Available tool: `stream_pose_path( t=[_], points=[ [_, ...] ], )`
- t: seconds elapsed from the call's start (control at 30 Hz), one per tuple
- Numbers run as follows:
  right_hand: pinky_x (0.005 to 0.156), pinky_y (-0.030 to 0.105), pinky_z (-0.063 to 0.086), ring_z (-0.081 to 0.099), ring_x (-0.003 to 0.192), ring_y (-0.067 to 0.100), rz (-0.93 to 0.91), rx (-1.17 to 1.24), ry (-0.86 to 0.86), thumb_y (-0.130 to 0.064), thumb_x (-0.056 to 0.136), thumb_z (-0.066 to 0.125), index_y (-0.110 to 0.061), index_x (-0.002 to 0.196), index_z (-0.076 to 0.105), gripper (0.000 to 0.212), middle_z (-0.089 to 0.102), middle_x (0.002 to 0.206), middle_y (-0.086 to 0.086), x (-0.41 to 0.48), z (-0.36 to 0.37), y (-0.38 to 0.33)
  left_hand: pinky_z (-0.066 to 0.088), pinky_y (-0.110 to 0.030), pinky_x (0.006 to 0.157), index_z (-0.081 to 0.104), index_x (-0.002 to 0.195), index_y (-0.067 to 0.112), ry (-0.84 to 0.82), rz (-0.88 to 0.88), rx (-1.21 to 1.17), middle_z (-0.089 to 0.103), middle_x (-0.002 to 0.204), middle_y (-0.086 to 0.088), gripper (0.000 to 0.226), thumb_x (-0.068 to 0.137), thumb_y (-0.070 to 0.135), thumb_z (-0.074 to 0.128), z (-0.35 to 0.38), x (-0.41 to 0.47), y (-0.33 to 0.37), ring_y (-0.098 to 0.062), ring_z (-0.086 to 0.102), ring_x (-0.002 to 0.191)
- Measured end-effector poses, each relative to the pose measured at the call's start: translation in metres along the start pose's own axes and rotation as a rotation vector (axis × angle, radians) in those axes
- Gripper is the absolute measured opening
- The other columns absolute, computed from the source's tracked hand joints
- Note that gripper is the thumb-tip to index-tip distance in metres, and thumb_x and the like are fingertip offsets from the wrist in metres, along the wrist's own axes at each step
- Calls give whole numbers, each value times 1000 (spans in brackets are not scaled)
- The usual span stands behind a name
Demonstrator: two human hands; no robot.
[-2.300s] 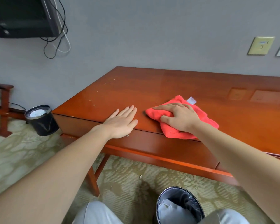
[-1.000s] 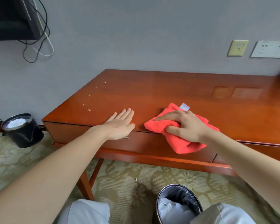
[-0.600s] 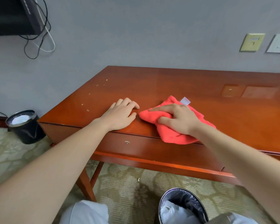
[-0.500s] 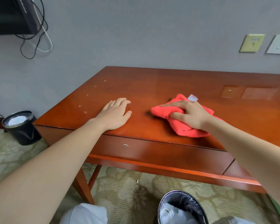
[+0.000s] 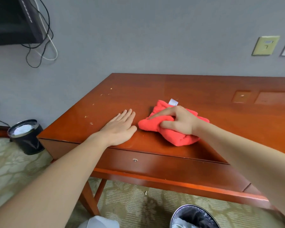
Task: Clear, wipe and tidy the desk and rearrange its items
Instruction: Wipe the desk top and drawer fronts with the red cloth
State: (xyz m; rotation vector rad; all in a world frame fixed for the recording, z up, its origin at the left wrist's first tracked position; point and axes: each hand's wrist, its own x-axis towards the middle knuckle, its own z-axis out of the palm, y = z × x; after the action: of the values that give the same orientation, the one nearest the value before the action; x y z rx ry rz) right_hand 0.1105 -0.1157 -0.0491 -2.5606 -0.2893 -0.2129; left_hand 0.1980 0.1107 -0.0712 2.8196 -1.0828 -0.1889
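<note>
Two hands work the table (image 5: 155, 152). Nearest: lined bin (image 5: 194, 216) on the carpet, below the front edge. Left hand (image 5: 120, 127): flat, fingers straight and together, palm resting on the top near that edge. Right hand (image 5: 179, 122): fingers curled over a bunched red cloth (image 5: 176, 139), just beside the left. Farther left: loose crumbs (image 5: 91, 123), unwiped. Advice: overlap strokes toward the front edge, gather the crumbs against the flat palm, and tip them into the bin, not onto the carpet.
</note>
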Motion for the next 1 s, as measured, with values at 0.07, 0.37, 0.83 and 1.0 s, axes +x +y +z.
stream_pose_path(
  t=[0.07, 0.37, 0.83, 1.0],
  points=[
    [102, 36, 40, 59, 113, 13, 155, -137, 73, -44, 79, 47, -55, 116, 61, 40, 69, 115, -16, 11, -10, 23, -8, -19, 113, -3, 158, 23, 12, 10, -18, -11, 165, 8, 57, 106, 32, 16, -1, -2, -1, -3, -11, 149],
    [105, 33, 39, 57, 118, 9, 30, -115, 31, -54, 74, 46, -47, 118, 65, 48, 67, 122, -16, 13, 17, -2, 1, -15, 110, 11, 158, 30, 49, -19, -160, 2, 164, 15, 51, 108, 25, 20, -8, -4, 0, -4, 1, 150],
    [107, 33, 39, 59, 118, 8, -121, -39, -13, -48, 72, 48, -42, 115, 69, 48, 68, 121, -14, 6, 15, -3, -8, -17, 107, 1, 159, 24, 42, -37, -7, -7, 164, 12, 55, 108, 38, 16, -3, -8, -11, -3, -6, 149],
    [104, 38, 36, 54, 120, 21, 298, -268, 162, -41, 88, 49, -41, 122, 62, 36, 66, 124, -6, 21, -4, 19, -6, -18, 107, 1, 159, 24, 29, -46, -18, -6, 165, 10, 54, 108, 37, 16, -3, -10, -12, -6, -6, 150]
  ],
)
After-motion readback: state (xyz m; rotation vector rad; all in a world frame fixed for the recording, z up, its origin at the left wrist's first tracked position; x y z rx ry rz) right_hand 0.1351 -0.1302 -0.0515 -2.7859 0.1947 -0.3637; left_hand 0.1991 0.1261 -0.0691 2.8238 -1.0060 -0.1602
